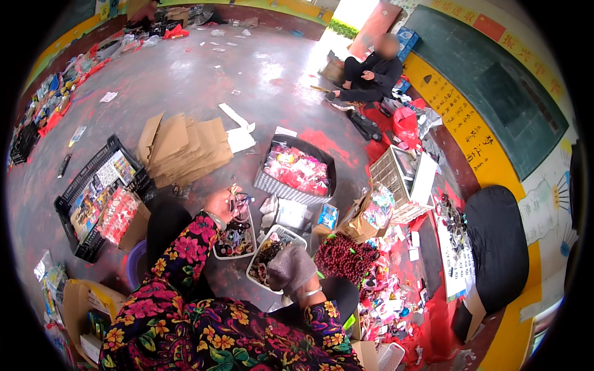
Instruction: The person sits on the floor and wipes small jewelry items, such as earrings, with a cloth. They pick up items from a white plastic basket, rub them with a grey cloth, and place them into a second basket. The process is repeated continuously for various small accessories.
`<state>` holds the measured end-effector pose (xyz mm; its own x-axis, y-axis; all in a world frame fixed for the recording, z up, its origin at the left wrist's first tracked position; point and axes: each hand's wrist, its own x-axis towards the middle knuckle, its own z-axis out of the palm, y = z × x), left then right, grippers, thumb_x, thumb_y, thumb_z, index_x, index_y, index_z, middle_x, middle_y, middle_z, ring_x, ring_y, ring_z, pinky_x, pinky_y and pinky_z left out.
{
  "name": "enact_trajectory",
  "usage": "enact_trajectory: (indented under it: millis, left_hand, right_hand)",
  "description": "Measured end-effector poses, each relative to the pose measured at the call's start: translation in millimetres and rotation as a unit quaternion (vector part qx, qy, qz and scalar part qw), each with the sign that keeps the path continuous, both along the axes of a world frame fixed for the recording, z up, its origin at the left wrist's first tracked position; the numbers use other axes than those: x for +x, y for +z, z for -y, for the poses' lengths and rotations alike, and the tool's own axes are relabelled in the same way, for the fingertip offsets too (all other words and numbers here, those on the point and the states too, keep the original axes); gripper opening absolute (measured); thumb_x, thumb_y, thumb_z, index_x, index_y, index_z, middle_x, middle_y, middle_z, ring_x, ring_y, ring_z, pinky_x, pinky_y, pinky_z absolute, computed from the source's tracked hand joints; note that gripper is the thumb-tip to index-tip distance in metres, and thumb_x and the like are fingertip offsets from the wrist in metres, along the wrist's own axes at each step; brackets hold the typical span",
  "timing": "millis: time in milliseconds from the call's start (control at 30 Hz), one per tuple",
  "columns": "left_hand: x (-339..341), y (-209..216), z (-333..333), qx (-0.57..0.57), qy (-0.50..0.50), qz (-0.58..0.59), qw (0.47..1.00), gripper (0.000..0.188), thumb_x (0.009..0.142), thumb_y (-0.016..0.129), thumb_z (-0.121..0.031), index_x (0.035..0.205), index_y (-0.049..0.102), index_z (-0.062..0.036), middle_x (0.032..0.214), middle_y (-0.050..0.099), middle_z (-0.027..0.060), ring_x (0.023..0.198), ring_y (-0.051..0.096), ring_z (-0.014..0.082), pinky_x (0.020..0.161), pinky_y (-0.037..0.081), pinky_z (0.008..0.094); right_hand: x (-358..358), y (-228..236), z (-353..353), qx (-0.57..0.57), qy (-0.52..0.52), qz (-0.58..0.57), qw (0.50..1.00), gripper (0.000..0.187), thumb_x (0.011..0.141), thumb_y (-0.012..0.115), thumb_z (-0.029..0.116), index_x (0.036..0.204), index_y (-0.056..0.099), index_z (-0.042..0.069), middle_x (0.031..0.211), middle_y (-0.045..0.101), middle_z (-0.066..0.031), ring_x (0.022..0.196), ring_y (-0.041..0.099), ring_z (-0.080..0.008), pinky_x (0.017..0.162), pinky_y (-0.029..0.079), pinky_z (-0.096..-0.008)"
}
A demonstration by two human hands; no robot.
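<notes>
My left hand is closed around a few thin looped bands, too small to tell their kind. It is above a white basket of small dark and coloured loops. Grey fuzzy cloth covers my right hand up to near the wrist, hiding the fingers; whether it is worn or gripped I cannot tell. That hand hovers over the near right edge of a second white basket, which holds brown and dark small items. A bracelet circles each wrist.
Beyond the baskets stands a grey woven bin of pink packets. Flattened cardboard and a black crate lie to the left. Dark red beads and scattered trinkets fill the right. Another person sits at the far right.
</notes>
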<state>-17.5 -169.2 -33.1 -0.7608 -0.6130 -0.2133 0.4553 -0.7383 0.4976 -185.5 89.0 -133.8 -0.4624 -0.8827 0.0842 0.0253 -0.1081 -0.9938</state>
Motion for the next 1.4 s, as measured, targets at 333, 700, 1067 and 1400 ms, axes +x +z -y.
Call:
enact_trajectory:
  millis: [333, 700, 1067, 1400]
  left_hand:
    - [-5, 8, -18, 0.048, 0.016, -0.149, 0.988, 0.038, 0.081, 0.049, -0.031, 0.097, 0.056, 0.0023, 0.09, 0.058, 0.0151, 0.086, 0.054, 0.0276, 0.074, 0.046, 0.0401]
    - [-20, 39, -44, 0.092, -0.098, -0.152, 0.979, 0.027, 0.083, 0.054, -0.026, 0.085, 0.057, 0.0008, 0.081, 0.055, 0.0113, 0.071, 0.049, 0.0236, 0.047, 0.038, 0.0214]
    - [-30, 24, -101, 0.164, -0.188, -0.121, 0.961, 0.022, 0.079, 0.056, -0.014, 0.097, 0.052, -0.0023, 0.1, 0.053, 0.0151, 0.091, 0.053, 0.0242, 0.058, 0.046, 0.0222]
    - [-34, 14, -114, 0.104, -0.211, -0.099, 0.967, 0.024, 0.08, 0.053, -0.01, 0.102, 0.051, 0.0017, 0.107, 0.052, 0.0153, 0.101, 0.051, 0.0293, 0.055, 0.043, 0.0213]
  right_hand:
    - [25, 73, 4, 0.01, 0.014, 0.483, 0.875, 0.011, 0.084, 0.044, 0.014, 0.089, 0.051, 0.008, 0.081, 0.053, -0.0073, 0.074, 0.053, -0.0213, 0.066, 0.044, -0.0306]
    - [24, 120, 10, 0.14, 0.006, -0.073, 0.987, 0.03, 0.086, 0.04, 0.018, 0.112, 0.046, 0.004, 0.107, 0.053, -0.0072, 0.097, 0.051, -0.0196, 0.085, 0.041, -0.0292]
    - [37, 134, 43, -0.109, -0.001, 0.532, 0.839, 0.024, 0.084, 0.04, 0.02, 0.099, 0.049, 0.003, 0.09, 0.055, -0.0087, 0.083, 0.052, -0.0187, 0.081, 0.041, -0.0307]
    - [19, 131, 35, -0.055, -0.096, 0.222, 0.969, 0.023, 0.083, 0.046, 0.019, 0.101, 0.049, 0.005, 0.086, 0.058, -0.0101, 0.074, 0.057, -0.023, 0.074, 0.045, -0.0322]
